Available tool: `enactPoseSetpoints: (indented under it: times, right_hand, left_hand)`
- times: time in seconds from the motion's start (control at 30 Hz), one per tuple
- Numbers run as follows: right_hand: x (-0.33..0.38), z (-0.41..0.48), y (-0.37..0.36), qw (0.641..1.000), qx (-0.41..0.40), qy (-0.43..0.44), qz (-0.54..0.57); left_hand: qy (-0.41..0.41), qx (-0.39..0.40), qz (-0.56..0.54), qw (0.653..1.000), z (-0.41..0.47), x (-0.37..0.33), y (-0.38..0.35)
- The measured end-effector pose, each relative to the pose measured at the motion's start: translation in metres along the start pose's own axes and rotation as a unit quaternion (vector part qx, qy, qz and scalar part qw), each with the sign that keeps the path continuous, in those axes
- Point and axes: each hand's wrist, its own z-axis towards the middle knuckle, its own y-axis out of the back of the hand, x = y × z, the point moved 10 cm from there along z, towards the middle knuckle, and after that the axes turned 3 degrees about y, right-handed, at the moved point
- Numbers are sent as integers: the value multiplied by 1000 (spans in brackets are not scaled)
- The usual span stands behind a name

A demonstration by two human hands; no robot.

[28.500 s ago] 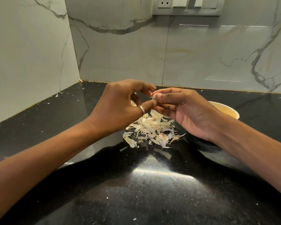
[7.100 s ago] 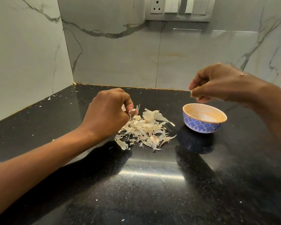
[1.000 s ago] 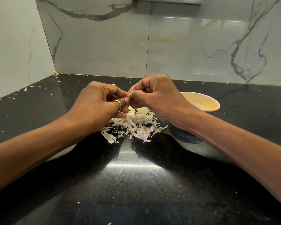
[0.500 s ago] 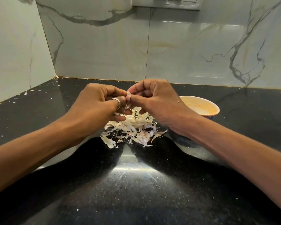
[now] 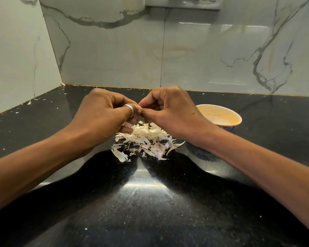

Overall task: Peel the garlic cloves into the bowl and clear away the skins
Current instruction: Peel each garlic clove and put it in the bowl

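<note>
Small white scraps (image 5: 29,102) lie on the black counter (image 5: 150,211) near the left wall. The left hand (image 5: 103,114) is raised above the counter with its fingers curled in, a silver ring (image 5: 129,109) on the thumb. Its fingertips meet those of the right hand and together they pinch a clove (image 5: 139,107). Only a pale sliver of the clove shows between them, held in the air over the far edge of the skins (image 5: 144,138). The skins form a loose heap on the counter, under and just in front of the two hands. The right hand (image 5: 171,111) is also curled, thumb and forefinger tight on the clove. Behind its wrist stands the bowl (image 5: 227,113), just right of the skins and partly hidden by the arm. Its inside is stained orange, and I cannot tell what it holds. A switch plate (image 5: 184,3) sits high on the marble wall.
</note>
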Motion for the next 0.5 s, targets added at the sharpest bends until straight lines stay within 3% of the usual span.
enactPoseSetpoints:
  times: [0.5]
  right_hand:
    - [3, -6, -5, 1000, 1, -16, -8]
  left_hand:
    - [73, -18, -99, 992, -1, 14, -1]
